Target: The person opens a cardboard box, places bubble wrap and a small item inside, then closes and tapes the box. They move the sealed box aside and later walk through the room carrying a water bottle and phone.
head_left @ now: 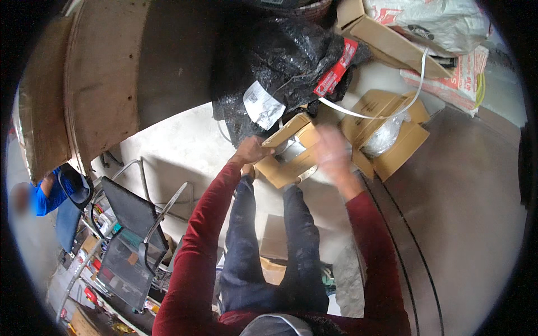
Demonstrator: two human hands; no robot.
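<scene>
In front of me is a small brown cardboard box (274,171), its flaps raised and something pale inside that I cannot make out. My left hand (250,150) grips the box's left edge, fingers closed on the cardboard. At the box's right side is my right hand (332,150), smeared by motion, so its fingers cannot be read. Right of that hand sits a larger opened carton (364,115) with crumpled clear plastic wrap (384,137) in it.
A black plastic sheet (286,56) with a white paper (263,105) on it lies beyond the box. White strapping (381,117) curves over the larger carton. Filled sacks (431,22) stand at far right. Chairs (131,224) stand left, near another person in a blue sleeve (49,193).
</scene>
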